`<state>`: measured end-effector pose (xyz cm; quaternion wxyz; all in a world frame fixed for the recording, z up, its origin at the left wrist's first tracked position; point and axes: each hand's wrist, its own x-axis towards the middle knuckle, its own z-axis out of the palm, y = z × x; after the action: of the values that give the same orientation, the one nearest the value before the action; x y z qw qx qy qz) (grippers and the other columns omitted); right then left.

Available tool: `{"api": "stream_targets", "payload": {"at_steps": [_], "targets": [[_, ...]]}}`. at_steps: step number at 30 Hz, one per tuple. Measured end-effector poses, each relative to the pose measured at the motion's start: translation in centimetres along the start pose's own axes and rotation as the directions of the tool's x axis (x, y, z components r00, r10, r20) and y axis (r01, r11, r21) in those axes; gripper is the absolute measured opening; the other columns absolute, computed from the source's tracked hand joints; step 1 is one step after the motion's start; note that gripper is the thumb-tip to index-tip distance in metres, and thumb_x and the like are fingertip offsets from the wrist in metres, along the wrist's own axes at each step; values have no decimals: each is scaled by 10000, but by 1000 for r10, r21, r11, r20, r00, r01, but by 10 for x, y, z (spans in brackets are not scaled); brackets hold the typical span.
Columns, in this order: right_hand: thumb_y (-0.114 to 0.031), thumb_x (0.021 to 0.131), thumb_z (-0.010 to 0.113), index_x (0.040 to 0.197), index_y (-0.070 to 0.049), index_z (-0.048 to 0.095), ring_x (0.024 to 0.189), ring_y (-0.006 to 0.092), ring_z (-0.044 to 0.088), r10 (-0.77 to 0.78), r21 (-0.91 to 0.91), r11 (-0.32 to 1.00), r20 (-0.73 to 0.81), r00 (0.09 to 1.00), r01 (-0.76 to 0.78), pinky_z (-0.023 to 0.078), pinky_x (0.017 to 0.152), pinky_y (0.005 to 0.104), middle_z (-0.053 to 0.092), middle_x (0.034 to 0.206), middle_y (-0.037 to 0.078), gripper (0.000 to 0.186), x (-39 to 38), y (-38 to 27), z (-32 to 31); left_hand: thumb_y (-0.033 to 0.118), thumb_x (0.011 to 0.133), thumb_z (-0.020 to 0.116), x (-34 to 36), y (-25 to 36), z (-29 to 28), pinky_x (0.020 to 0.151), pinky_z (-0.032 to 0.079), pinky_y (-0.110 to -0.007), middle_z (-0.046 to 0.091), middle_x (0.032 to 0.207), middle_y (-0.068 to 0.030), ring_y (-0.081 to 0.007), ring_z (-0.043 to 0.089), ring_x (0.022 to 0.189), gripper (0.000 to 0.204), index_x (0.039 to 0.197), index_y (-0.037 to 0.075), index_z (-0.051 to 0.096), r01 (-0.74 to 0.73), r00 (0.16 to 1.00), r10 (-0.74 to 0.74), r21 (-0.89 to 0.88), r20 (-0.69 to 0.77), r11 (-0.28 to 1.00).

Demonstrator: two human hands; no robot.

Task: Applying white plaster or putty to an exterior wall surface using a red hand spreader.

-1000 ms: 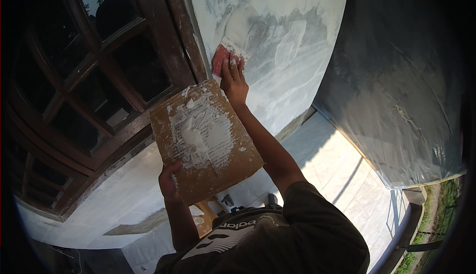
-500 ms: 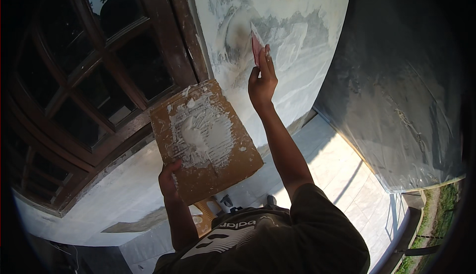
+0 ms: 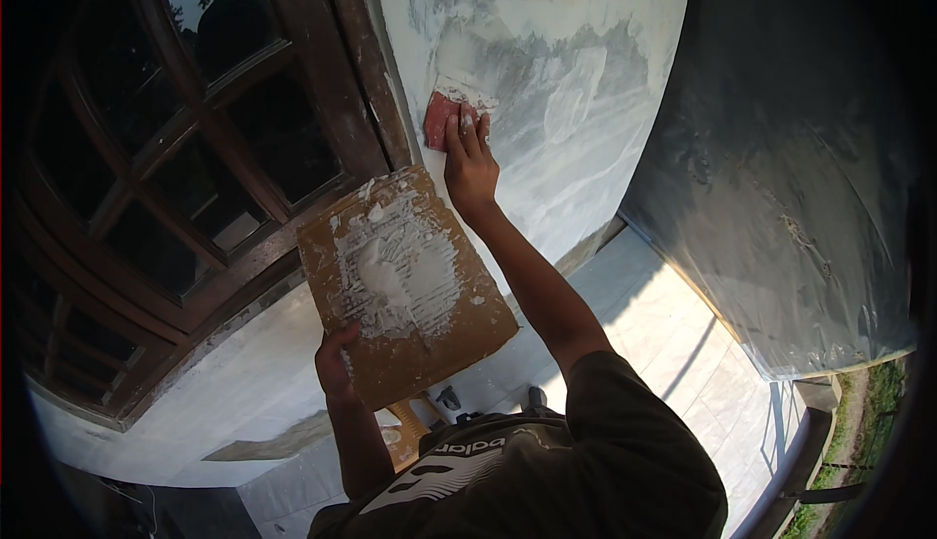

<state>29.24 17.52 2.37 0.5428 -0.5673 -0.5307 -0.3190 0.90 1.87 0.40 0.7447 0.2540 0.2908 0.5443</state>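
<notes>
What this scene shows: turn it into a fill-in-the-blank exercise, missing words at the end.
1. The board is gripped by the ____ hand.
2. The right hand holds a ____ scraper at the wall.
3. The paste on the board is ____ in colour.
4. Grass shows toward the lower ____ corner of the picture.

Missing words: left; red; white; right.
</notes>
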Motion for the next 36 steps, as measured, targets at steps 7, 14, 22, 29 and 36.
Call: {"api": "stream_targets", "payload": {"at_steps": [7, 14, 22, 29, 36], "targets": [[25, 786, 505, 1269, -42, 462, 1188, 470, 433, -38, 48, 998, 111, 993, 33, 529, 787, 406, 434, 1345, 170, 489, -52, 3, 1, 64, 771, 542, -4, -5, -3, 829, 495, -384, 602, 994, -82, -244, 602, 913, 363, 1132, 33, 531, -35, 999, 36, 9, -18, 999], [62, 785, 489, 1297, -68, 458, 1162, 368, 493, 225, 200, 940, 246, 943, -277, 492, 865, 409, 506, 1275, 178, 529, -107, 21, -37, 61, 767, 548, -14, -1, 12, 806, 507, -383, 613, 958, -87, -249, 617, 872, 339, 1104, 24, 540, -38, 997, 40, 27, -72, 999], [100, 783, 498, 1248, -35, 509, 1192, 368, 468, 164, 232, 963, -94, 982, -138, 463, 914, 371, 459, 1320, 199, 485, 31, -6, -67, 64, 773, 538, -4, 10, 9, 831, 498, -389, 611, 1002, -93, -259, 608, 919, 383, 1153, 18, 525, 9, 1000, -9, -8, 7, 1000], [28, 771, 497, 1246, -58, 491, 1145, 438, 489, -66, -32, 997, -8, 998, 66, 522, 804, 405, 468, 1317, 172, 482, 33, -18, -25, 63, 767, 543, -7, 4, 11, 838, 495, -393, 608, 1004, -88, -261, 604, 922, 391, 1155, 18, 525, -6, 1000, 6, 7, 16, 1000], [2, 771, 517, 1277, -58, 459, 1158, 420, 487, -33, 10, 999, 134, 990, 32, 551, 726, 381, 444, 1339, 156, 513, -31, -22, -21, 65, 761, 552, -2, 8, -1, 813, 501, -378, 610, 996, -84, -240, 606, 913, 363, 1120, 21, 541, 16, 1000, -15, 33, -26, 999]]}}
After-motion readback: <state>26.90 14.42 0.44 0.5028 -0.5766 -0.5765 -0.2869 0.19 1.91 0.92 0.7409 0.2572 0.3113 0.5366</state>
